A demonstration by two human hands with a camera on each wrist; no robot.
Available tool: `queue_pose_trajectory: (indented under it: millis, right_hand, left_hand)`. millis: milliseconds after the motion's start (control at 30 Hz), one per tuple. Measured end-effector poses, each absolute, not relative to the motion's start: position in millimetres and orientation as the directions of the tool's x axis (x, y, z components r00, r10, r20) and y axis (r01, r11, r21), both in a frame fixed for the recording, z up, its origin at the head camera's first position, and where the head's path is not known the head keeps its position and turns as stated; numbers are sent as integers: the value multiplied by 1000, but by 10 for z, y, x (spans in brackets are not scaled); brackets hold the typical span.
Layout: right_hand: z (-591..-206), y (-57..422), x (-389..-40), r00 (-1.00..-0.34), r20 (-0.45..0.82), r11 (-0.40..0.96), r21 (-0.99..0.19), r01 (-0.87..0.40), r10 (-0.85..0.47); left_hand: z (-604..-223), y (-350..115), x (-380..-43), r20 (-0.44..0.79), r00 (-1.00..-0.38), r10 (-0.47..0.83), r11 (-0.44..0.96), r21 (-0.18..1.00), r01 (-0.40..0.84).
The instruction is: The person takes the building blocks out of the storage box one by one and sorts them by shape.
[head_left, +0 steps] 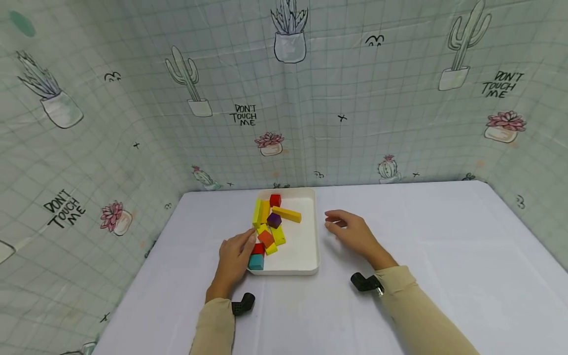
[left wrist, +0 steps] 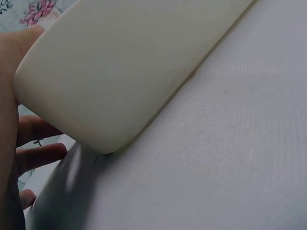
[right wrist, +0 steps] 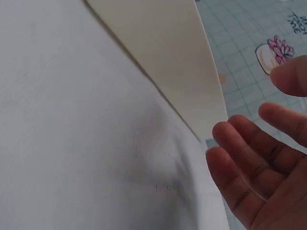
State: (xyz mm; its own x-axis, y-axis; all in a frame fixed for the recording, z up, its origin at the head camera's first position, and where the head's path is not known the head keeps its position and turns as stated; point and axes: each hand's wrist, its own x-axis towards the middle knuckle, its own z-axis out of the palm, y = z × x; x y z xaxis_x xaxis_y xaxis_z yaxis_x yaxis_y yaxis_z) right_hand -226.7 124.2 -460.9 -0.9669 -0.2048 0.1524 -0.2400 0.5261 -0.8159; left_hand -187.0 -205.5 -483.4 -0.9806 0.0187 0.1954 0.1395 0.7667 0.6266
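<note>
Tray [head_left: 299, 251] looks light, stiff, best held by both sides; right hand [head_left: 352, 234] spread near right edge, left hand [head_left: 232, 259] at left, pinch unclear.

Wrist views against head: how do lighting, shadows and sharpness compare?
Head: brightest, blocks sharp enough to tell apart, soft shadow under the right hand; left wrist: dimmer, dark shadow on the tablecloth below the corner of the tray; right wrist: also dim, soft-edged shadow on the tablecloth beside that hand.

Desk [head_left: 443, 296]: my feed shows a white top.
Tray [head_left: 301, 249]: white, lies directly on it, far side, left of the middle.
</note>
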Motion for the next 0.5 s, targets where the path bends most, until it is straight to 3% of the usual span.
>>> queue_pose_trajectory:
  millis: [500]
  right_hand:
    - [-4461, 879, -2376, -969, 118, 497, -841, -215, -219]
  left_hand:
    - [-4843, -2032, -1856, 151, -988, 39, 769, 627, 126]
